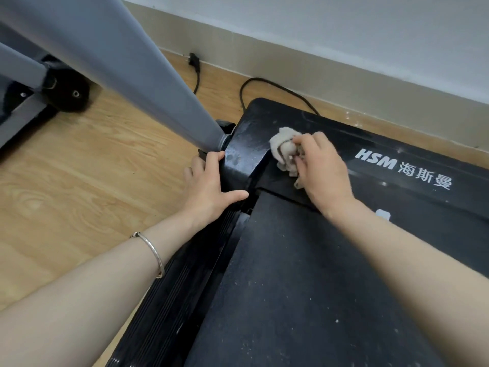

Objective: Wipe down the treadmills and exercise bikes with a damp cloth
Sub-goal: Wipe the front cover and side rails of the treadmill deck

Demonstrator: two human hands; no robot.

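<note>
The cloth (pixel 284 147) lies bunched on the treadmill cover (pixel 370 139), near its left edge and the post (pixel 132 62). Wood floor (pixel 79 168) lies to the left. The right hand (pixel 322 170) grips the cloth with curled fingers. The left hand (pixel 209 181) rests on the side edge, fingers spread and straight.

Pale wood-grain floor (pixel 79 181), planks laid lengthwise toward the far side. Beige skirting (pixel 291 64) along its far edge, white wall (pixel 317 22) above. Black plug (pixel 192 59) lying on the floor just beside the skirting, prongs pointing at the wall. Black cable (pixel 197 83) trailing from the plug toward the near side, then hidden; farther right, more black cable arching in a loop over the floor. White flecks (pixel 352 116) scattered near the skirting at right. Thin silver bangle (pixel 156 256) round a wrist.
</note>
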